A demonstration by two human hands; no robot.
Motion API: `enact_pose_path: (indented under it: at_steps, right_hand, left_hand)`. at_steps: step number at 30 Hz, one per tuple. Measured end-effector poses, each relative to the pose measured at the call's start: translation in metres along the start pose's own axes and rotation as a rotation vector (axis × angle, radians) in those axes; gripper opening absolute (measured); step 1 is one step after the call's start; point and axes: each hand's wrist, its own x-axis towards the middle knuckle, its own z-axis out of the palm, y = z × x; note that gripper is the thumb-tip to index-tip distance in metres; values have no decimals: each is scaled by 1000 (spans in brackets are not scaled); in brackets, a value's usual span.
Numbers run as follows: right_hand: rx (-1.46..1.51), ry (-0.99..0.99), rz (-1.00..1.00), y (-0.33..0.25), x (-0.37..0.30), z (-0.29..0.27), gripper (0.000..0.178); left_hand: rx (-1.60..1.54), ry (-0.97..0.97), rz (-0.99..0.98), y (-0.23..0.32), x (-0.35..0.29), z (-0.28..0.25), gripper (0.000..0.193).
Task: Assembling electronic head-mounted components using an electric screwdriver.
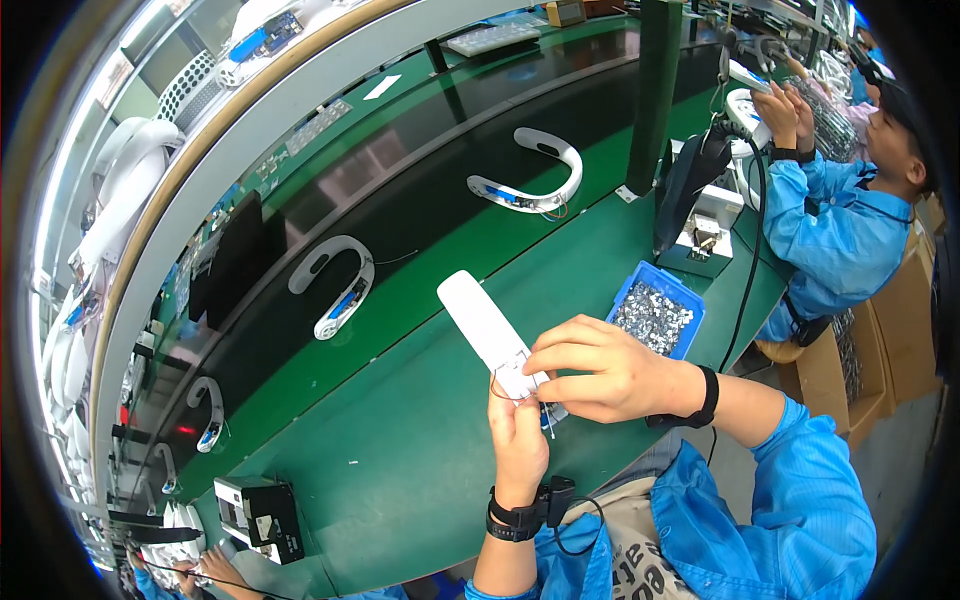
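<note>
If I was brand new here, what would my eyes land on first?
Probably the long white plastic piece near the middle, with the person's left hand holding its lower end and the right hand touching it. Next comes the bright blue plastic tray of small shiny pieces, on the green table beyond the right hand. Farther off, white U-shaped bands lie spaced out in a line.

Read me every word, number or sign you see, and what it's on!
Beige shirt: big dark letters, tilted and partly hidden; I don't copy out printed words.
Black-and-white box: a pale label, too small to read.
White plastic piece at the left hand and right hand: no letters I can make out.
</note>
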Motion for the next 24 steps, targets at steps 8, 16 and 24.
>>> enact_pose_path:
  at_steps: [8,16,24]
  right_hand:
    - [-72,24,-44,-15,2,5,32]
    - [88,40,15,-17,0,16,35]
    - [675,157,507,-38,6,31,67]
  left_hand:
    - [-93,46,14,-5,-7,-6,36]
    - [-83,3,1,13,-10,-10,54]
    - [-76,37,-1,15,-6,-14,41]
